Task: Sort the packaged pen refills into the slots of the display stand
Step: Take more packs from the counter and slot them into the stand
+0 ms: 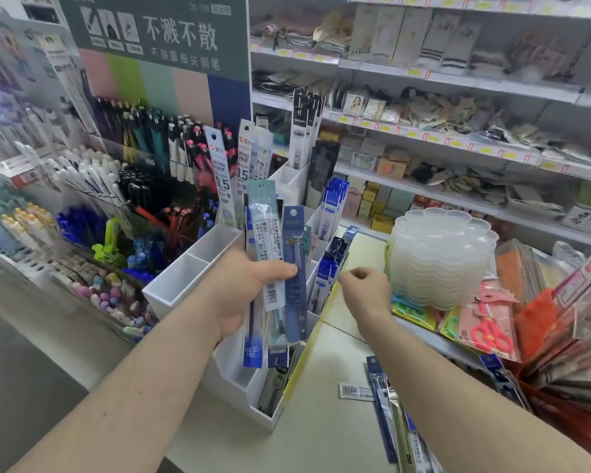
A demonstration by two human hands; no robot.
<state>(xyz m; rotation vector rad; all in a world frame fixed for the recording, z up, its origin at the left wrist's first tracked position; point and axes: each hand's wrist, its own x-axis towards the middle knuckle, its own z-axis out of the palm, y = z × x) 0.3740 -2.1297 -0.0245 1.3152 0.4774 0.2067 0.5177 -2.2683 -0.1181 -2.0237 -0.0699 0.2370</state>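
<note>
My left hand [249, 288] grips a fan of several packaged pen refills [275, 268], blue and pale teal, upright above the white display stand [185, 268]. The stand's left slots hold nothing that I can see. Its rear and right slots hold refill packs [331, 206], and a dark pack [273, 384] lies in a front slot. My right hand [365, 288] hovers just right of the stand with fingers loosely curled and nothing in it. More refill packs [386, 401] lie loose on the counter by my right forearm.
A stack of translucent flower-shaped trays [437, 257] stands right of the stand. Packaged scissors [485, 322] and orange packets lie further right. Pen racks [93, 199] fill the left side. Store shelves [458, 131] run behind the counter.
</note>
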